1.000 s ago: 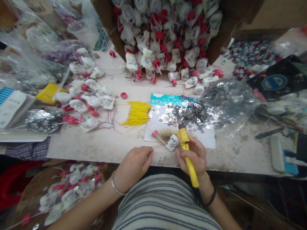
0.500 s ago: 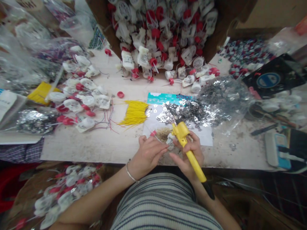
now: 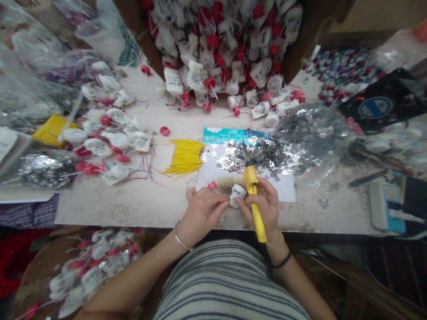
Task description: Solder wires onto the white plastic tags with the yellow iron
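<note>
Item: yellow soldering iron, centre of the frame, just right of middle. Long axis steep, handle end low, tip toward the top of the frame with a slight lean left; the tip overlaps the loose metal pieces in view, contact not determinable. Handling, as judged: light, rigid, smooth plastic; the metal front likely hot. Hold by the yellow handle, clear of the shaft.

Item: white plastic housing, lower centre, beside the iron's handle, at the near edge of the brownish granules. Tilted, lower end toward the bottom left. A pale stem, partly hidden, runs up and left to a red cap. Handling, as judged: very light, stiff shell, somewhat slick; thin leads would be the fragile part. Hold by the shell's sides.

Grip, right hand: fingers closed round the iron's handle; thumb extended to the housing's lower right.

Grip, left hand: thumb and forefinger brought together at the housing's lower left; whether they pinch a lead or the shell, cannot tell.

Support: pale desk, across the middle of the frame.
</note>
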`<state>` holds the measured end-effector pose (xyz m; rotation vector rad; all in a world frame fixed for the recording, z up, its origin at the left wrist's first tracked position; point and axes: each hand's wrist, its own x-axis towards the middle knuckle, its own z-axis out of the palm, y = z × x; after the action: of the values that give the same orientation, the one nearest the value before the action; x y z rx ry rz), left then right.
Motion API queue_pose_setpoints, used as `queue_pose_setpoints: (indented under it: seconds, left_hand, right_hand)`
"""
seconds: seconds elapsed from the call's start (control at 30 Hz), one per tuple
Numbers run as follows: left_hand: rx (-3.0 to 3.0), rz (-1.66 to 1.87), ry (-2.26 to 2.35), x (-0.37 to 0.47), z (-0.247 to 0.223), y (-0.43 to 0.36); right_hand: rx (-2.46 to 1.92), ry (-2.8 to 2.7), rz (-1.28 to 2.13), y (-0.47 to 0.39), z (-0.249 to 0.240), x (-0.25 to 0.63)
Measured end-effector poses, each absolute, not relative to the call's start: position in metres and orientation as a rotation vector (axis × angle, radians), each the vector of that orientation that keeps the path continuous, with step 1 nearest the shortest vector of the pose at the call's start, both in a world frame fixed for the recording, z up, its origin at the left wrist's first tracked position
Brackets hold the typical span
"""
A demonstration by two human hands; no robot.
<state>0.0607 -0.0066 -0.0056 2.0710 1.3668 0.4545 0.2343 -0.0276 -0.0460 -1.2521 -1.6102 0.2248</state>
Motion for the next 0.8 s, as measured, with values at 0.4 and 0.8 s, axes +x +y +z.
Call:
queue_pose_setpoints:
  seconds: [0.4, 0.8]
  left_hand:
    - [2.129, 0.619, 1.475, 0.075, -0.006, -0.002]
    - [2.074, 0.528, 1.455, 0.079, -0.004, 0.002]
  right_hand:
    - [-1.298, -1.680, 0.433, -0.094, -0.015, 0.273]
    - [-1.374, -1.744, 0.514, -0.124, 0.004, 0.285]
